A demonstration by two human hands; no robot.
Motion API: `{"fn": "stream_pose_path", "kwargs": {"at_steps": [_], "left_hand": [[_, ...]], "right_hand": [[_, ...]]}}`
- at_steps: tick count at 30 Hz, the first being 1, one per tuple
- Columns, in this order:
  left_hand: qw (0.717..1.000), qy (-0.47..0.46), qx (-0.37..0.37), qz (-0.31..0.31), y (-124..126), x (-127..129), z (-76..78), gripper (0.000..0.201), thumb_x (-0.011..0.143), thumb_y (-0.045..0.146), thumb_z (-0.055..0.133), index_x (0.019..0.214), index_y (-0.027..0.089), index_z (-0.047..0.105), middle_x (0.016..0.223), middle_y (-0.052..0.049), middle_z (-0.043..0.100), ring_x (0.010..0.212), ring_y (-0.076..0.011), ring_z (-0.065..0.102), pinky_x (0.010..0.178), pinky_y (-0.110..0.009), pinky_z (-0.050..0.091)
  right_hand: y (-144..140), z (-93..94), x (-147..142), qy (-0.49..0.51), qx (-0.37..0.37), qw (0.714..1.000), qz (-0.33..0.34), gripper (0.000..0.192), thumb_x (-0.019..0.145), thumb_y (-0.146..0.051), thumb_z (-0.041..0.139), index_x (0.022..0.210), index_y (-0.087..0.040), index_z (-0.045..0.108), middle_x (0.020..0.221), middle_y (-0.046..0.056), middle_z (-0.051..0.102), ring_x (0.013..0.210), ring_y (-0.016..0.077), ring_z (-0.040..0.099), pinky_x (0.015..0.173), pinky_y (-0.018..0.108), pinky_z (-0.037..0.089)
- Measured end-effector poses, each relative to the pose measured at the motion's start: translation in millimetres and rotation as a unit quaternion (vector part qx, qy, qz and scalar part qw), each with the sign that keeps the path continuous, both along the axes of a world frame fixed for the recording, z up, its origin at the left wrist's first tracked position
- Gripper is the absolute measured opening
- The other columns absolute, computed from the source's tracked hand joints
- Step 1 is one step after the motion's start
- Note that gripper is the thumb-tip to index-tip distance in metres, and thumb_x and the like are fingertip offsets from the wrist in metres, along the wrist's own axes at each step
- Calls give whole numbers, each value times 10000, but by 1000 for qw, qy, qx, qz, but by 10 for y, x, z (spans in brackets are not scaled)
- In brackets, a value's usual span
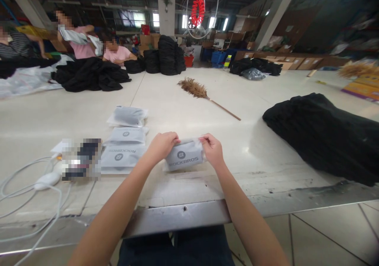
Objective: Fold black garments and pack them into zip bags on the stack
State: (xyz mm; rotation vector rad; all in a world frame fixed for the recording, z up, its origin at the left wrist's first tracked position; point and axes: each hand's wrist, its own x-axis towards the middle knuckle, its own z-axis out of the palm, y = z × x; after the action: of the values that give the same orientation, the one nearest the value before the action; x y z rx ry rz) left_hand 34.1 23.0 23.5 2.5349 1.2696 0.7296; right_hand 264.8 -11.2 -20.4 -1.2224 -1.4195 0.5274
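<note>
While resting on the bench, a grey packet is pinched at its ends by the left hand and right hand, fingers closed.

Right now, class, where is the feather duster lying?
In the head view, the feather duster lies mid-table, beyond both hands, between the stack of black cloth on the right and the packed bags on the left.

We record a wide pale table with a metal front edge. Lying on it: sealed grey pouches left of centre, a feather duster centre, black garment piles right and upper left, white cables lower left.
</note>
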Motion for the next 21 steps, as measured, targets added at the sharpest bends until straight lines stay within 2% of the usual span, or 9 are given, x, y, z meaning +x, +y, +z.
{"fn": "stream_pose_path", "kwargs": {"at_steps": [4, 7, 10, 14, 17, 21], "left_hand": [[998, -25, 28, 54, 36, -370, -23, 113, 924, 281, 579, 832, 234, 624, 806, -37, 668, 773, -224, 616, 749, -312, 437], [993, -80, 64, 61, -10, -480, -155, 135, 953, 298, 522, 874, 218, 596, 902, -63, 665, 881, -233, 619, 831, -350, 461], [973, -213, 44, 73, -126, -418, -379, 164, 986, 327, 454, 971, 207, 565, 1077, -97, 665, 1024, -225, 624, 914, -376, 477], [927, -364, -64, 62, -283, -237, -629, 254, 960, 368, 534, 1159, 218, 485, 1237, -112, 654, 1165, -218, 618, 999, -399, 469], [911, -396, -108, 39, -348, -153, -676, 379, 923, 347, 608, 1238, 224, 439, 1282, -121, 648, 1258, -226, 573, 1075, -427, 420], [931, -346, -112, 28, -384, -137, -643, 388, 892, 349, 651, 1237, 232, 518, 1314, -101, 631, 1251, -224, 577, 1089, -405, 416]], "right_hand": [[70, 6, 194, 51, 17, 998, -29, 246, 875, -447, 588, 815, -211, 626, 749, 12, 626, 716, 173, 559, 691, 295, 445], [89, -17, 195, 39, 32, 999, -18, 235, 888, -432, 589, 820, -210, 625, 779, 16, 622, 745, 172, 573, 721, 303, 465], [94, -48, 152, 9, 42, 999, -5, 222, 892, -424, 596, 848, -213, 650, 878, 42, 643, 850, 192, 605, 751, 319, 499], [96, -72, 154, -22, 54, 998, 36, 189, 869, -407, 643, 921, -231, 684, 1007, 56, 632, 879, 192, 622, 750, 342, 540], [70, -53, 140, -54, 73, 995, 36, 168, 874, -361, 639, 982, -239, 680, 1030, 57, 620, 867, 189, 622, 747, 352, 545], [-27, 35, 33, -124, 145, 982, -17, 170, 891, -294, 605, 1038, -227, 659, 1049, 81, 625, 995, 232, 604, 855, 403, 509]]}}
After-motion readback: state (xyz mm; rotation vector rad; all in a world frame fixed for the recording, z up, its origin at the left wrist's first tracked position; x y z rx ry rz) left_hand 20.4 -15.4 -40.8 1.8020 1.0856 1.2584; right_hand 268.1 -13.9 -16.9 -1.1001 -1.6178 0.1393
